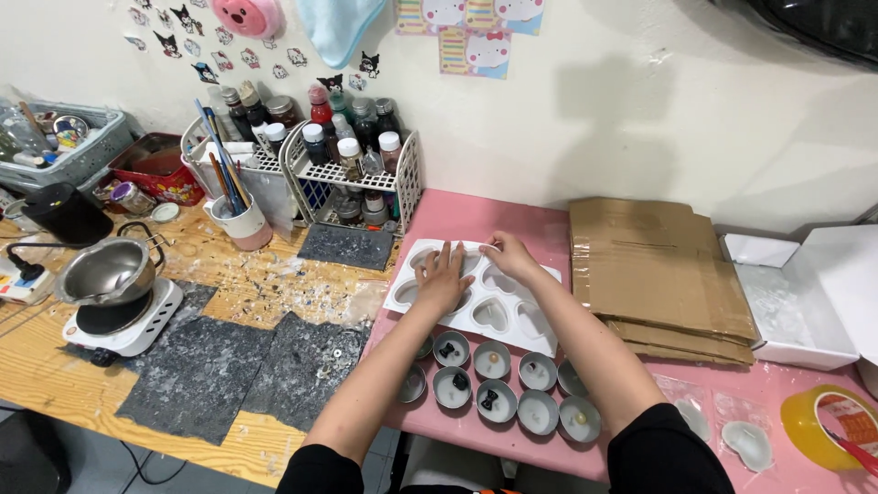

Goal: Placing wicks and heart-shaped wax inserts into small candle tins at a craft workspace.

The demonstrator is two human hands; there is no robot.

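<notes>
A white silicone mould (529, 322) with heart-shaped cavities lies on the pink table top (476, 216). My left hand (444, 277) rests flat on the mould's left half, fingers spread. My right hand (508, 255) pinches the mould's far rim near its middle. Close in front of the mould stand several small round metal tins (495, 401) with pale wax in them, some bearing a small dark bow or a bead.
A stack of flattened cardboard (651, 272) lies right of the mould, then an open white box (805, 293) and a yellow tape roll (823, 425). Left are grey mats (197, 373), a steel pot on a small hotplate (112, 274), a brush cup (240, 220) and a wire rack of bottles (352, 169).
</notes>
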